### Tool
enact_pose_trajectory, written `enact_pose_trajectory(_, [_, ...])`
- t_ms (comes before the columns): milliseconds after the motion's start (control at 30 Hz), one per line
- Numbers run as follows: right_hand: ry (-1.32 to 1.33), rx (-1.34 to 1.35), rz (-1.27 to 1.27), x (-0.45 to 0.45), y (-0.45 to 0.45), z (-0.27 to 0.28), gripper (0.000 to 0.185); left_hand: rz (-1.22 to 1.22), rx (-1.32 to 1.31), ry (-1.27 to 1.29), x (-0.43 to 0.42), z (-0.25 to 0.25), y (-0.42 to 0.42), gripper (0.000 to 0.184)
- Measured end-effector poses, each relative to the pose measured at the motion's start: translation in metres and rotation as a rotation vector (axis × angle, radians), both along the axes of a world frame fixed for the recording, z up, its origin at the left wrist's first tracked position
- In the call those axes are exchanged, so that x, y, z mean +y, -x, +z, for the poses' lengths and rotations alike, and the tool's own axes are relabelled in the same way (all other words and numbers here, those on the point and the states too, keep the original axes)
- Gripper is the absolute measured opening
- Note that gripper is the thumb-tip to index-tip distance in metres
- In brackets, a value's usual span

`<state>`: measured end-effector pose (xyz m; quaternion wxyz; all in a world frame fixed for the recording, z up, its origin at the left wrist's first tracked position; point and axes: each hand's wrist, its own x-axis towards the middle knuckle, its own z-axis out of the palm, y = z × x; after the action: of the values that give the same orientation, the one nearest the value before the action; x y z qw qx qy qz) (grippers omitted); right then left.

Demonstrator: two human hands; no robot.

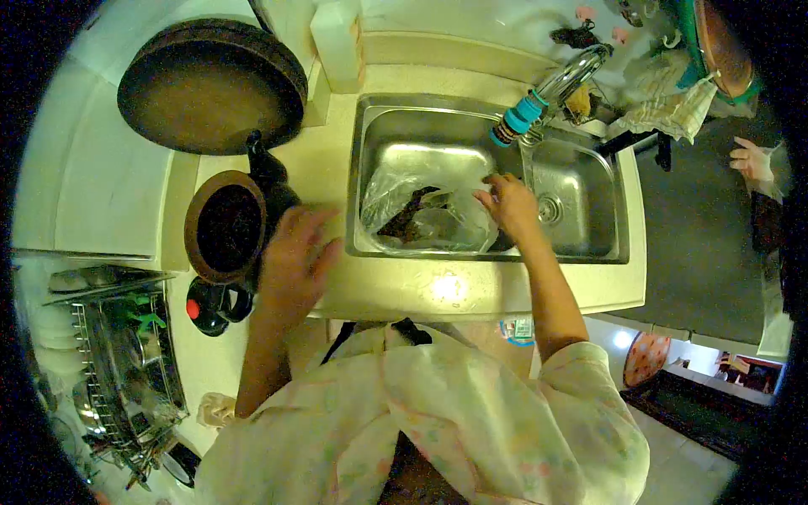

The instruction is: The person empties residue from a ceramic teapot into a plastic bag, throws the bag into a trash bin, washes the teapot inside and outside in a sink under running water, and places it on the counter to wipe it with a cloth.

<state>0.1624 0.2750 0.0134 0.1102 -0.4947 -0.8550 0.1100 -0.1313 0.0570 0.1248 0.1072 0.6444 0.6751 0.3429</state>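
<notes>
In the large basin of the steel sink (pixel 358 168) lies a clear plastic bag (pixel 454 223). Something dark (pixel 404 220), whose kind I cannot make out, shows inside it. My right hand (pixel 512 204) hovers at the bag's right side, thumb and fingers apart; whether it touches the plastic is unclear. Left of the sink, over the counter, my left hand (pixel 296 257) is blurred with its fingers spread and nothing visible in it. Close beside it stand a brown-rimmed round pot (pixel 195 225) with a dark inside and a black bottle (pixel 266 164).
A faucet with a teal end (pixel 528 114) reaches over the sink. Large dark round pans (pixel 210 88) lean at the back left. A dish rack (pixel 126 345) stands at the left, near a black item with a red spot (pixel 206 307). Another person's hand (pixel 752 160) shows at far right.
</notes>
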Motion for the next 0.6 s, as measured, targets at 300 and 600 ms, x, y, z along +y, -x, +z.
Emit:
enact_pose_trajectory(300, [0.577,0.096,0.097,-0.006,-0.012,-0.044,0.027,-0.003,-0.165,0.620,0.100,-0.133,-0.039,0.050])
enact_pose_trajectory(600, [0.661,0.620,0.143,0.006,0.047,0.036,0.016,0.119,-0.780,0.043,0.098,-0.096,-0.052,0.021])
